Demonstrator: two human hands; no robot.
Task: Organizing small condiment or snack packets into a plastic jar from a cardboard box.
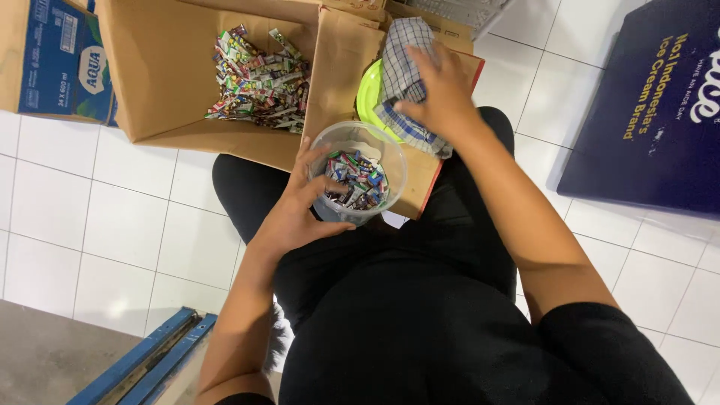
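your left hand [296,214] is wrapped around the side of a clear plastic tub [358,172], fingers spread and pressed on its wall, while your right hand [442,94] lies flat with its fingers curled onto a checked cloth [405,75]; the two hands are apart, each closed on its own thing. the tub sits on your lap against the near flap of a cardboard box [165,67], and it is partly filled with small colourful sachets [356,180]. it looks light but thin-walled, so it will likely flex if you squeeze; holding it low around the body, as you do now, seems safer than pinching the rim. the cloth is soft and limp and drapes over a lime-green plate [367,94], so it should bunch easily wherever you gather it. farther out, a heap of sachets [259,79] lies in the open box, a blue carton [56,60] stands at the left, and white tiled floor [112,217] spreads around.
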